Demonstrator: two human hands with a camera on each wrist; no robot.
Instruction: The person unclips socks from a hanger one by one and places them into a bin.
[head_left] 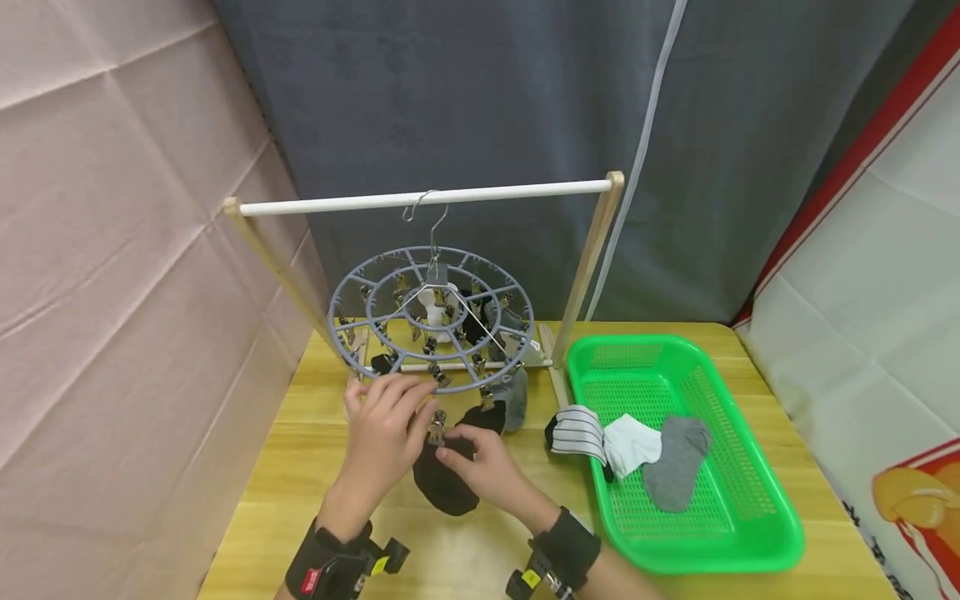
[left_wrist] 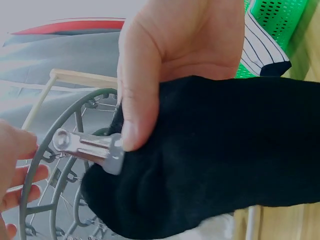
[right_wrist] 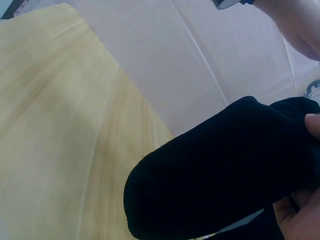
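Hands pinch: right grips black sock, left squeezes clip, clear only wrist-side.

A: Near edge of the table, left of the black sock: bare wood, open approach.

B: Back edge blocked. The rack spans it, the round clip hanger hangs low beneath.

A: Right side?

B: The green basket fills it; the striped sock drapes over its left rim.
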